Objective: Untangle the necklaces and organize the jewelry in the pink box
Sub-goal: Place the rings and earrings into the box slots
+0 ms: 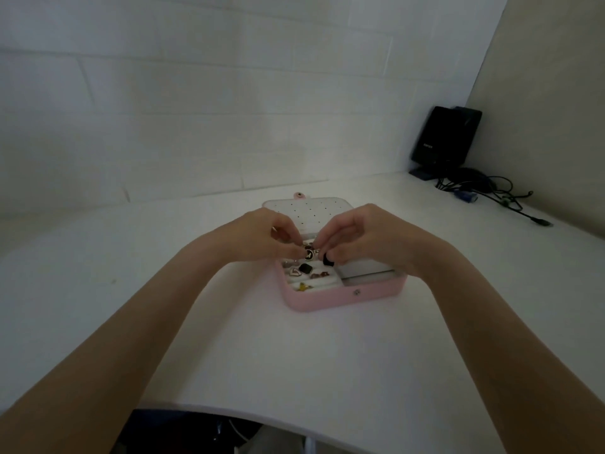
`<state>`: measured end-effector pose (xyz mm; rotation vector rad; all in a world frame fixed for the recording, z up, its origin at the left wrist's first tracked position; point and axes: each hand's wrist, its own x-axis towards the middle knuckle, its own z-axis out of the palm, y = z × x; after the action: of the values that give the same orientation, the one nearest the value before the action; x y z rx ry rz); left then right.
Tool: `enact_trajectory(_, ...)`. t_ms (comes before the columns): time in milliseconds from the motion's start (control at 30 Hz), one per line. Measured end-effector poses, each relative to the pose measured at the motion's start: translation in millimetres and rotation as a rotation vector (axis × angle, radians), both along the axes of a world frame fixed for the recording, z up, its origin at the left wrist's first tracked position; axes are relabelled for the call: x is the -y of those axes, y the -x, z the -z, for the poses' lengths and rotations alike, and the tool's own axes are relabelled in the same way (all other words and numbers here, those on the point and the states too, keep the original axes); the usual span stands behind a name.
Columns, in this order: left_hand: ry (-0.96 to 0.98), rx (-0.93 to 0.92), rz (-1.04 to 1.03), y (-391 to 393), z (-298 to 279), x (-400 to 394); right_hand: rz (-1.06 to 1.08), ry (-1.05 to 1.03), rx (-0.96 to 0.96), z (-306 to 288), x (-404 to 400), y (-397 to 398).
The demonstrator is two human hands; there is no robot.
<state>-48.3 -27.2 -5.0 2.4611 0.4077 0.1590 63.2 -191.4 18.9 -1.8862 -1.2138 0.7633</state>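
Left hand [262, 235] and right hand [357, 239] over open pink box [330, 298], both pinching what seems tangled necklaces [309, 252], white table [294, 355]

This is looking like a plain office or study corner rather than a kitchen or workshop: a smooth white counter [327, 348] is running into the corner where a white painted block wall [163, 103] is meeting a beige side partition [550, 93]. A black electronic device [446, 136] on a stand is sitting at the far right of the counter, with a tangle of dark cables [484, 188] and a blue connector [466, 196] trailing beside it. The light is staying dim, and nothing is marking the spot more exactly.
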Motion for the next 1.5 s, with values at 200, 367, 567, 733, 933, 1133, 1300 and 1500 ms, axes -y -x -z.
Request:
enact_trajectory(200, 0.031, -0.041, 0.004, 0, -2, 0, -0.016, 0.053, 0.048, 3, -10, 0)
enact_trajectory(367, -0.005, -0.067, 0.01, -5, 0, 1, -0.027, 0.134, 0.233, -3, -19, 2)
enact_trajectory(567, -0.002, -0.061, 0.02, -5, 2, 0, -0.023, 0.182, 0.345, -6, -25, 8)
enact_trajectory(733, -0.004, -0.06, 0.02, -6, 2, 0, 0.019, 0.229, 0.451, -11, -25, 9)
enact_trajectory(933, -0.024, -0.059, 0.009, -6, 3, 0, 0.026, 0.166, 0.476, 1, -27, 11)
enact_trajectory(1133, -0.033, -0.069, 0.004, -6, 2, 1, 0.058, 0.193, 0.45, -1, -21, 10)
enact_trajectory(1300, -0.039, -0.065, 0.007, -5, 2, 1, 0.006, 0.214, 0.504, 0, -24, 14)
enact_trajectory(1500, -0.039, 0.018, -0.001, -13, -14, -1, 0.155, 0.034, 0.454, -15, -18, -14)
